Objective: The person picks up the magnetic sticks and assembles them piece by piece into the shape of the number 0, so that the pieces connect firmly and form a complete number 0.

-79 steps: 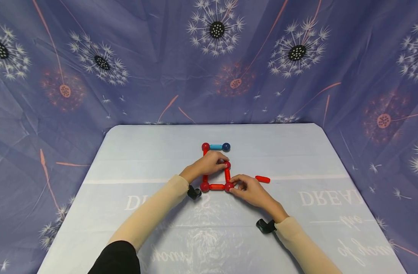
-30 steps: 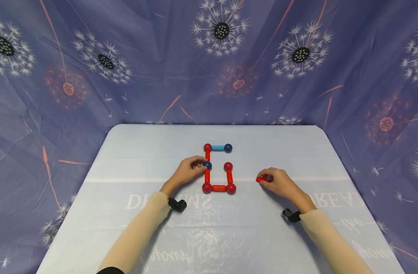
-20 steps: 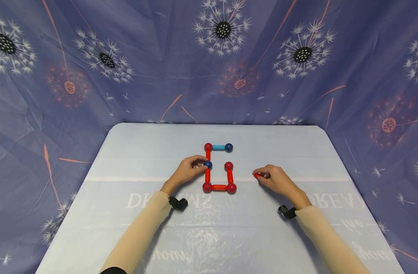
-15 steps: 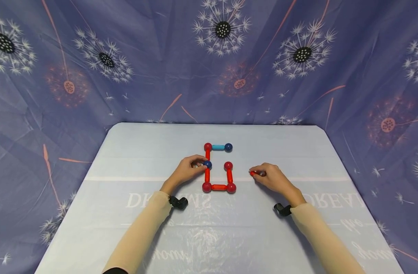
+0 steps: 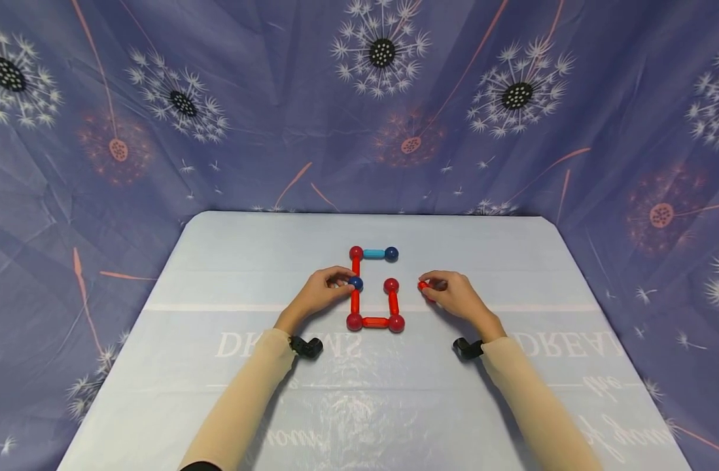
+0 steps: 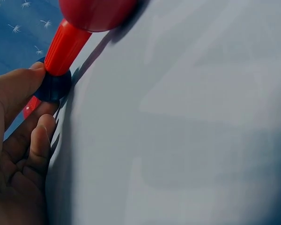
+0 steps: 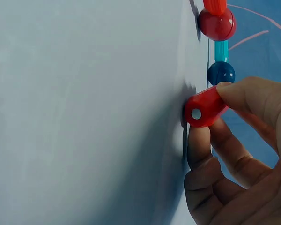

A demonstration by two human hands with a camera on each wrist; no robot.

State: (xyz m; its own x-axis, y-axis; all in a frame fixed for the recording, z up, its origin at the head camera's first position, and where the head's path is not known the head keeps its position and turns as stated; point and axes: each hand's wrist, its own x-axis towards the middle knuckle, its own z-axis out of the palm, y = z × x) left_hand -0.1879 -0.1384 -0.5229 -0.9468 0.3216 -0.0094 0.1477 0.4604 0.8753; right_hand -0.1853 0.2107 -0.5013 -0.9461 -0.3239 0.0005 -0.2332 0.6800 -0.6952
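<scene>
My left hand (image 5: 320, 292) pinches a dark blue ball (image 5: 356, 283) between thumb and fingers, seen too in the left wrist view. Red rods join that ball to a red ball (image 5: 356, 253) behind it and another red ball (image 5: 354, 322) in front. From the front ball a red rod (image 5: 375, 322) runs right to a corner ball (image 5: 396, 323), then a rod (image 5: 393, 303) leads back to a red ball (image 5: 391, 285). To the right, my right hand (image 5: 455, 296) pinches a loose red rod (image 7: 206, 108), its pale round end showing, apart from the built shape.
At the back, a light blue rod (image 5: 373, 254) ends in a second dark blue ball (image 5: 391, 254). Everything lies on a table with a pale printed cover (image 5: 265, 242). A purple dandelion-print cloth (image 5: 247, 131) hangs behind and at both sides.
My left hand went from the right-hand red ball to the blue ball and stays there. My right hand left the corner ball, picked up the loose red rod and carries it leftward toward the shape.
</scene>
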